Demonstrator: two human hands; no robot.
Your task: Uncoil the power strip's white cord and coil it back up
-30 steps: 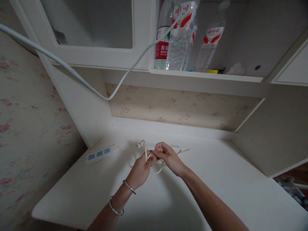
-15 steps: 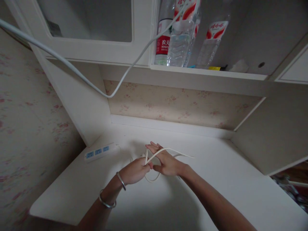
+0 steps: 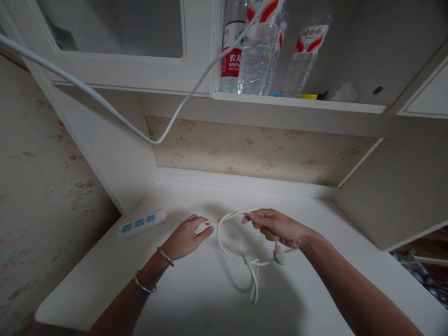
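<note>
A thin white cable (image 3: 227,249) lies on the white desk (image 3: 196,298) in a loop with a loose knot and a small plug near my right wrist. My right hand (image 3: 276,227) pinches the top of the loop, fingers curled on the cable. My left hand (image 3: 185,237) rests on the desk to the left, fingers stretched flat, its fingertips by the cable's left end. Two bangles sit on my left wrist.
A white power strip (image 3: 142,222) with blue sockets lies at the desk's back left. A thicker white cord (image 3: 105,105) hangs across the upper left. Water bottles (image 3: 257,51) stand on the shelf above. Floral wallpaper covers the wall at left.
My hands have drawn apart: the right pulled the cable rightward into a wide knotted loop, and the left let go and flattened on the desk.
</note>
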